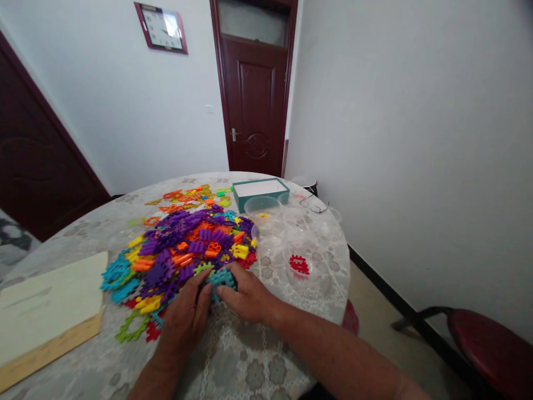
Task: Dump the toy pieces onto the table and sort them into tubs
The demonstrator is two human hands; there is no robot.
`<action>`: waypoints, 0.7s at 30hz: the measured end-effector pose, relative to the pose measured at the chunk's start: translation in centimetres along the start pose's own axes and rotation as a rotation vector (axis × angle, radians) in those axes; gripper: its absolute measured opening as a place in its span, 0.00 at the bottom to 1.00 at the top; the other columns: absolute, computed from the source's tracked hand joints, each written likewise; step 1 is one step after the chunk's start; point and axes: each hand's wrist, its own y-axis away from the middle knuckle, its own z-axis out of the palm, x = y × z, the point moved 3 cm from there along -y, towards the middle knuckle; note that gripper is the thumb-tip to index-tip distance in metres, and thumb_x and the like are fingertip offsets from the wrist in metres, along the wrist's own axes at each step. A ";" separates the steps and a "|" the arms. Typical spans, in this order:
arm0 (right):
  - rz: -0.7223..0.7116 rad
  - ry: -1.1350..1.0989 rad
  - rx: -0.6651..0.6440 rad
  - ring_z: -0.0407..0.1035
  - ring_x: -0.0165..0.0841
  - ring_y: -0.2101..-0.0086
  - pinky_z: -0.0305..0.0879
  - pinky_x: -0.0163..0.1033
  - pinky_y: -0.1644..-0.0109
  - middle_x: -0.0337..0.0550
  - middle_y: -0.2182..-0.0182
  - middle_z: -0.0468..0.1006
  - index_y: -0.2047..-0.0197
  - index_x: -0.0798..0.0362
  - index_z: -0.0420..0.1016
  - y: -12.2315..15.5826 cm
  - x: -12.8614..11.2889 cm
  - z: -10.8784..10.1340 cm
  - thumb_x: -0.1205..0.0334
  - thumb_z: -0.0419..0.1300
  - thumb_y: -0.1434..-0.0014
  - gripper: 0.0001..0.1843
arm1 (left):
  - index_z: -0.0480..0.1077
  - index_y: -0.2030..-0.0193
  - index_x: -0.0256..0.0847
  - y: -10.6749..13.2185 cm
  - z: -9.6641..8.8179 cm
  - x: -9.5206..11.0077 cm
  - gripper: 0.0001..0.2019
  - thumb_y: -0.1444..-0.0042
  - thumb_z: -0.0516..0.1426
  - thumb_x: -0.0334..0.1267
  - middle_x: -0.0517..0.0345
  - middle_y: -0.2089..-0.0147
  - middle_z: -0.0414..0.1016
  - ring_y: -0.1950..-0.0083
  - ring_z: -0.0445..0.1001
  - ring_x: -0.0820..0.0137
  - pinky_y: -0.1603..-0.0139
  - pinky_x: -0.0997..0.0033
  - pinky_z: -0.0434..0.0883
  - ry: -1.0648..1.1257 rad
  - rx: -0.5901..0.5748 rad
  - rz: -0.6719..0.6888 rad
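Between my two hands, at the near edge of a heap of plastic building pieces [183,225], is a teal interlocking piece [222,279] with notched edges. My right hand [245,291] grips it from the right, thumb on the near face and fingers behind. From the left, my left hand [189,305] closes in with thumb and fingers near a light green notched piece [202,268]; whether it holds the green or the teal piece is partly hidden. Purple, orange, yellow, blue and red pieces lie just beyond my fingers.
Clear plastic bowls [266,214] stand right of the heap, one with red pieces [298,265]. Behind them is a green-edged box [260,191]. Glasses [318,208] lie at the far right, papers [50,305] at left. A red chair [487,339] stands beside the round table.
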 end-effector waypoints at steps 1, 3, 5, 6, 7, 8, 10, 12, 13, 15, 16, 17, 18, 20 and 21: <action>0.010 0.001 0.014 0.68 0.33 0.65 0.62 0.36 0.61 0.35 0.65 0.75 0.52 0.48 0.71 0.2 -0.5 -0.7 0.59 0.64 0.38 0.11 | 0.72 0.41 0.45 0.0 -0.3 -0.3 0.17 0.30 0.52 0.46 0.51 0.47 0.84 0.49 0.84 0.59 0.46 0.61 0.79 -0.012 0.009 -0.026; -0.003 0.005 0.033 0.67 0.32 0.67 0.61 0.35 0.63 0.34 0.67 0.74 0.52 0.48 0.73 0.8 -1.6 -2.8 0.57 0.65 0.39 0.12 | 0.74 0.44 0.46 0.0 -1.1 -0.8 0.15 0.30 0.52 0.47 0.54 0.51 0.85 0.53 0.84 0.60 0.49 0.62 0.79 -0.045 0.037 -0.068; -0.062 0.022 0.087 0.67 0.32 0.67 0.62 0.35 0.63 0.35 0.66 0.75 0.51 0.47 0.74 1.5 -2.5 -6.0 0.55 0.64 0.37 0.12 | 0.75 0.48 0.46 0.1 -1.9 -1.4 0.14 0.30 0.52 0.47 0.55 0.53 0.85 0.54 0.84 0.61 0.50 0.62 0.79 -0.095 0.080 -0.094; -0.092 0.044 0.148 0.68 0.32 0.67 0.63 0.36 0.61 0.36 0.65 0.76 0.49 0.46 0.74 1.8 -2.6 -8.2 0.55 0.63 0.36 0.13 | 0.75 0.49 0.46 0.1 -2.3 -1.7 0.14 0.30 0.52 0.47 0.56 0.53 0.85 0.54 0.84 0.61 0.50 0.62 0.79 -0.120 0.108 -0.103; -0.110 0.081 0.250 0.69 0.33 0.66 0.64 0.37 0.60 0.37 0.64 0.78 0.47 0.46 0.74 2.0 -2.6 -10.7 0.55 0.62 0.35 0.14 | 0.75 0.49 0.46 0.1 -2.7 -2.0 0.14 0.30 0.52 0.47 0.56 0.53 0.85 0.54 0.83 0.61 0.50 0.62 0.78 -0.147 0.141 -0.112; -0.115 0.134 0.371 0.70 0.34 0.65 0.65 0.38 0.58 0.38 0.62 0.79 0.46 0.45 0.74 2.0 -2.3 -13.5 0.54 0.62 0.35 0.15 | 0.75 0.49 0.46 0.1 -3.0 -2.3 0.14 0.30 0.52 0.46 0.55 0.53 0.84 0.54 0.83 0.61 0.50 0.62 0.78 -0.173 0.173 -0.121; -0.113 0.292 0.636 0.72 0.37 0.62 0.67 0.40 0.55 0.43 0.57 0.80 0.43 0.46 0.73 1.7 -1.2 -19.6 0.50 0.61 0.35 0.19 | 0.76 0.49 0.45 0.1 -3.4 -2.8 0.14 0.30 0.52 0.46 0.55 0.53 0.84 0.54 0.83 0.61 0.50 0.62 0.77 -0.224 0.220 -0.119; -0.059 0.534 0.808 0.73 0.40 0.60 0.68 0.44 0.53 0.48 0.55 0.81 0.40 0.49 0.73 0.9 0.5 -25.2 0.49 0.60 0.35 0.23 | 0.76 0.49 0.43 0.1 -3.5 -3.3 0.14 0.30 0.52 0.45 0.53 0.53 0.84 0.55 0.83 0.62 0.51 0.64 0.76 -0.270 0.230 -0.087; -0.014 0.651 0.845 0.74 0.42 0.60 0.68 0.44 0.52 0.50 0.55 0.82 0.39 0.51 0.72 0.3 1.5 -27.5 0.49 0.59 0.35 0.25 | 0.76 0.50 0.42 0.0 -3.4 -3.4 0.14 0.30 0.52 0.45 0.52 0.53 0.85 0.56 0.83 0.62 0.51 0.65 0.76 -0.287 0.223 -0.065; 0.080 0.854 0.804 0.76 0.43 0.60 0.68 0.44 0.53 0.52 0.55 0.83 0.39 0.52 0.72 -1.0 3.7 -31.0 0.50 0.58 0.34 0.24 | 0.76 0.51 0.41 0.0 -3.2 -3.6 0.14 0.30 0.52 0.45 0.53 0.55 0.85 0.58 0.83 0.64 0.54 0.68 0.76 -0.299 0.205 -0.022; 0.128 0.943 0.752 0.76 0.44 0.59 0.68 0.44 0.53 0.52 0.55 0.83 0.38 0.52 0.72 -1.5 4.8 -32.2 0.52 0.58 0.33 0.24 | 0.76 0.52 0.42 0.0 -3.1 -3.6 0.14 0.30 0.52 0.45 0.54 0.56 0.85 0.60 0.83 0.64 0.56 0.69 0.75 -0.298 0.197 -0.010; 0.179 1.020 0.694 0.77 0.44 0.59 0.68 0.43 0.53 0.53 0.55 0.84 0.38 0.52 0.72 -2.0 5.9 -33.0 0.53 0.57 0.33 0.23 | 0.76 0.52 0.42 0.0 -3.0 -3.6 0.14 0.30 0.53 0.45 0.55 0.57 0.85 0.61 0.83 0.65 0.57 0.69 0.75 -0.297 0.192 0.000; 0.227 1.084 0.631 0.78 0.44 0.58 0.68 0.43 0.54 0.54 0.54 0.84 0.38 0.52 0.72 -2.3 6.9 -33.4 0.54 0.57 0.32 0.23 | 0.77 0.52 0.42 0.0 -2.9 -3.6 0.13 0.30 0.53 0.45 0.55 0.58 0.85 0.61 0.83 0.65 0.58 0.70 0.75 -0.296 0.190 0.004; 0.308 1.165 0.508 0.78 0.45 0.56 0.67 0.42 0.53 0.56 0.52 0.84 0.37 0.53 0.71 -2.8 8.7 -33.7 0.55 0.57 0.32 0.23 | 0.77 0.53 0.43 0.0 -2.9 -3.6 0.13 0.30 0.53 0.44 0.55 0.58 0.85 0.61 0.83 0.65 0.58 0.69 0.75 -0.296 0.193 0.012; 0.333 1.181 0.455 0.78 0.45 0.55 0.67 0.42 0.53 0.56 0.51 0.84 0.36 0.53 0.71 -2.9 9.4 -33.6 0.55 0.58 0.32 0.23 | 0.77 0.53 0.42 0.0 -2.9 -3.6 0.13 0.30 0.53 0.44 0.55 0.57 0.85 0.61 0.83 0.65 0.58 0.69 0.75 -0.296 0.194 0.019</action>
